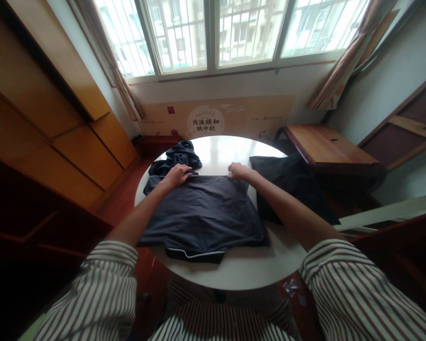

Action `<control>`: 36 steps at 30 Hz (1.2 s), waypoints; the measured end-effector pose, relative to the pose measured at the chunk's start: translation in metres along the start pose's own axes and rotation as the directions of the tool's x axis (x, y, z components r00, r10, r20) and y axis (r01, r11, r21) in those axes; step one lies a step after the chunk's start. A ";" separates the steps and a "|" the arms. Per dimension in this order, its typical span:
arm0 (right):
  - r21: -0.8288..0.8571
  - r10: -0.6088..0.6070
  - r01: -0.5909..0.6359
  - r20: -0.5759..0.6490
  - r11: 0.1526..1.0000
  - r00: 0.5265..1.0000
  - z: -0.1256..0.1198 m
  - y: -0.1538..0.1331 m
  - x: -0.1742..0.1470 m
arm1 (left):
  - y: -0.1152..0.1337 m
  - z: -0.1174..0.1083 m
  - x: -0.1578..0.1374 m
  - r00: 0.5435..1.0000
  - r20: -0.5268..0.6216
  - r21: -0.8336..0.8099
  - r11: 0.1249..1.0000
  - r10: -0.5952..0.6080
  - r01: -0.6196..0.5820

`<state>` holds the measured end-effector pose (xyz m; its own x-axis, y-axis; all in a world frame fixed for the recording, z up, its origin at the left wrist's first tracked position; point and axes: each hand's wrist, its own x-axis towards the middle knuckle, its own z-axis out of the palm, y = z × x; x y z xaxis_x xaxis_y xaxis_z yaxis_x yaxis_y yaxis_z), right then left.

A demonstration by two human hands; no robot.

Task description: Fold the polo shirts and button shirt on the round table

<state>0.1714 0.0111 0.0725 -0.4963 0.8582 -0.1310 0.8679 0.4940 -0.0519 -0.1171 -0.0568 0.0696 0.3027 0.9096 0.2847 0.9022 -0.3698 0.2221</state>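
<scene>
A dark grey-blue shirt (202, 215) lies spread on a round white table (262, 270). Its collar end, edged with white piping, points toward me and its far edge runs straight across. My left hand (178, 175) grips that far edge on the left, fingers bent over the cloth. At the right end of the same edge, my right hand (238, 171) is closed in a pinch on the fabric. Just beyond my left hand sits a crumpled dark garment (181, 155). Another black garment (282, 177) lies flat beside my right forearm, hanging over the table's right side.
A wooden side table (335, 144) stands at the back right, near the round table. Orange-brown cabinets (88, 156) line the left. Barred windows with tied curtains (335, 87) are ahead, above a long printed cardboard panel (156, 113). Small wrappers (291, 286) lie on the reddish floor.
</scene>
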 end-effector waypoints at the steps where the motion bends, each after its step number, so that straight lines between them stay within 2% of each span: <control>1: -0.006 -0.007 0.007 0.008 1.000 1.000 0.001 0.002 0.001 | -0.009 0.002 0.001 1.000 0.019 0.009 1.000 -0.005 0.005; 5: -0.019 -0.032 0.032 0.006 0.999 0.999 0.000 0.006 0.003 | -0.023 0.014 0.004 0.997 0.078 0.026 1.000 0.012 -0.014; 7: -0.029 -0.034 0.033 -0.030 0.999 0.999 -0.003 0.007 0.003 | -0.025 0.017 0.007 1.000 0.022 0.014 1.000 -0.013 0.013; 10: -0.050 -0.027 0.021 -0.120 0.999 0.992 -0.009 0.004 0.004 | -0.024 0.019 0.014 0.989 -0.091 -0.006 0.994 -0.112 0.112; 13: -0.067 -0.030 0.017 -0.199 0.998 0.980 -0.009 -0.020 0.000 | -0.011 0.021 0.013 0.979 -0.161 -0.034 0.992 -0.124 0.120; 15: -0.045 -0.101 0.093 -0.227 0.995 0.969 -0.001 -0.048 -0.010 | 0.003 0.025 0.003 0.986 -0.165 -0.064 0.998 -0.038 0.027; 18: 0.070 -0.316 0.342 -0.250 0.937 0.915 0.024 -0.098 -0.043 | 0.020 0.035 -0.027 0.987 -0.045 -0.106 0.982 0.153 -0.157; 20: 0.141 -0.404 0.450 -0.265 0.882 0.875 0.046 -0.125 -0.073 | 0.022 0.040 -0.050 0.979 0.071 -0.102 0.978 0.192 -0.184; 23: 0.166 -0.488 0.527 -0.226 0.834 0.843 0.075 -0.147 -0.119 | 0.009 0.042 -0.079 0.971 0.216 -0.014 0.994 0.105 -0.104; 25: 0.175 -0.516 0.548 -0.200 0.818 0.833 0.086 -0.149 -0.141 | -0.002 0.038 -0.091 0.968 0.248 0.059 0.998 0.023 -0.039; 28: 0.215 -0.513 0.541 -0.175 0.813 0.840 0.088 -0.145 -0.156 | -0.014 0.030 -0.102 0.982 0.176 0.105 0.993 -0.072 0.054; 31: 0.263 -0.500 0.519 -0.140 0.813 0.855 0.075 -0.142 -0.154 | -0.020 0.020 -0.116 0.985 -0.010 0.099 0.980 -0.170 0.170; 33: 0.322 -0.497 0.508 -0.123 0.798 0.859 0.062 -0.141 -0.149 | -0.024 0.012 -0.132 0.945 -0.166 0.102 0.948 -0.283 0.302; 36: 0.430 -0.468 0.497 -0.179 0.753 0.865 0.040 -0.144 -0.143 | -0.033 -0.001 -0.164 0.830 -0.322 0.093 0.857 -0.456 0.507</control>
<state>0.1183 -0.1878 0.0585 -0.8396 0.5360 0.0879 0.4160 0.7387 -0.5304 -0.1965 -0.1937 0.0162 -0.2591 0.8623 0.4352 0.9552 0.1618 0.2479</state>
